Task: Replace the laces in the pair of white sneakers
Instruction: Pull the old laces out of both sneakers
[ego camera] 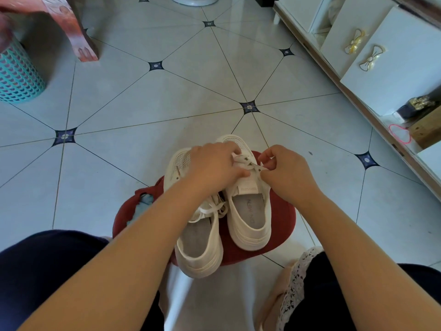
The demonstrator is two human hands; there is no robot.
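My left hand fingers grip the right shoe on a red stool; right hand fingers pinch its lace, left shoe just beside

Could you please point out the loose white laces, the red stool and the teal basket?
loose white laces (210, 209), head view, bunched middle.
red stool (282, 218), head view, bare seat edge.
teal basket (19, 75), head view, perforated wall.

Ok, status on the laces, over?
Left hand gripping right sneaker upper, right hand pinching its lace. Left sneaker beside it, laces loose. Nothing in the way.
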